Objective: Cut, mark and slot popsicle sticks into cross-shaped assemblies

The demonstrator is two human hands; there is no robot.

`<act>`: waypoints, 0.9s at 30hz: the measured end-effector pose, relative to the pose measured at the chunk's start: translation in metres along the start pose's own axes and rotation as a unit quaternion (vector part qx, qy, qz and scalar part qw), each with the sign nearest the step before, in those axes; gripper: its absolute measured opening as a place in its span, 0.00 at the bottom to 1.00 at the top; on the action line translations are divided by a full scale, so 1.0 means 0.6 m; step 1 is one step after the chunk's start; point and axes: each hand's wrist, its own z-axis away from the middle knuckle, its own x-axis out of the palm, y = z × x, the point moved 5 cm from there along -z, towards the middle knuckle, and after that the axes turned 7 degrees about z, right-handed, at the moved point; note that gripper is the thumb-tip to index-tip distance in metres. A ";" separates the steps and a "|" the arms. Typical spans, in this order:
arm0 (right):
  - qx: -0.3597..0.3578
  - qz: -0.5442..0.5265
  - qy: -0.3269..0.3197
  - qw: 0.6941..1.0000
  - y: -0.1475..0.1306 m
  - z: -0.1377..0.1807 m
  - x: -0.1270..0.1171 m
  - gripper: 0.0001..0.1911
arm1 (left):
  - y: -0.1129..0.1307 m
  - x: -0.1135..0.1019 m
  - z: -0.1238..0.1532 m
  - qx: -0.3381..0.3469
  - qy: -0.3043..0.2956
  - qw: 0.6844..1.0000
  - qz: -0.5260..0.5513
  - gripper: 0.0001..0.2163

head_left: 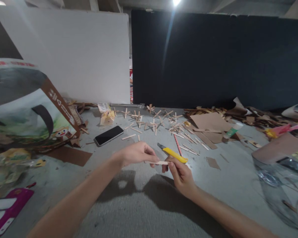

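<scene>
My left hand (137,153) pinches a thin, flat wooden stick (161,162) just above the rough grey worktop (139,205), my right hand (181,175) closed round a slim yellow plastic knife (175,154) at its other end.

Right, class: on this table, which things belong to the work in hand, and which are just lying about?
In hand:
wooden stick, pinched by the left hand and right hand
yellow craft knife, in the right hand

Lying about, untouched:
phone
red pencil
glue stick
cardboard sheet
printed box
loose sticks
</scene>
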 end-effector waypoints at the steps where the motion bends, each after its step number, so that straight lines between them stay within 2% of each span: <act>1: 0.000 -0.003 0.001 1.000 0.000 0.000 0.000 0.20 | -0.001 0.000 0.000 0.002 -0.006 1.000 0.005 0.13; 8: 0.020 -0.005 0.028 0.999 0.001 0.000 -0.006 0.20 | -0.003 0.009 -0.004 0.004 -0.042 0.997 0.068 0.18; 13: 0.023 -0.006 0.053 0.998 0.004 0.000 -0.009 0.19 | -0.006 0.015 0.002 -0.028 -0.082 0.991 0.102 0.24; 17: 0.021 -0.007 0.052 0.998 0.008 0.001 -0.009 0.19 | -0.005 0.014 0.005 -0.035 -0.085 0.991 0.096 0.20; 21: 0.016 -0.017 0.051 0.998 0.011 0.004 -0.009 0.16 | -0.003 0.007 0.003 -0.026 -0.053 0.995 0.078 0.17; 24: 0.018 -0.015 0.048 0.999 0.014 0.007 -0.009 0.13 | 0.000 -0.002 0.005 -0.021 -0.015 0.999 0.031 0.17; 27: 0.014 -0.008 0.047 0.999 0.013 0.008 -0.010 0.12 | 0.005 -0.008 0.009 -0.024 -0.003 1.000 -0.008 0.16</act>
